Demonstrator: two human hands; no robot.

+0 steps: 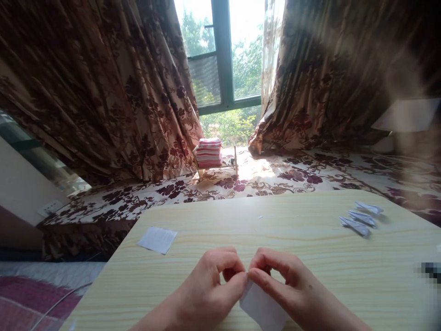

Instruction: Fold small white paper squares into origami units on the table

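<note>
My left hand and my right hand meet at the near edge of a pale wooden table. Both pinch the top edge of a small white paper piece, thumbs and forefingers pressed together on it. The paper hangs down between my hands and is partly hidden by my fingers. A flat square of white paper lies to the left, apart from my hands. Three folded white paper pieces lie in a row at the right of the table.
Beyond the table lies a floral-patterned surface with a pink striped folded cloth by the window. Dark floral curtains hang on both sides. A wall socket is at the left. A blurred dark object sits at the right edge.
</note>
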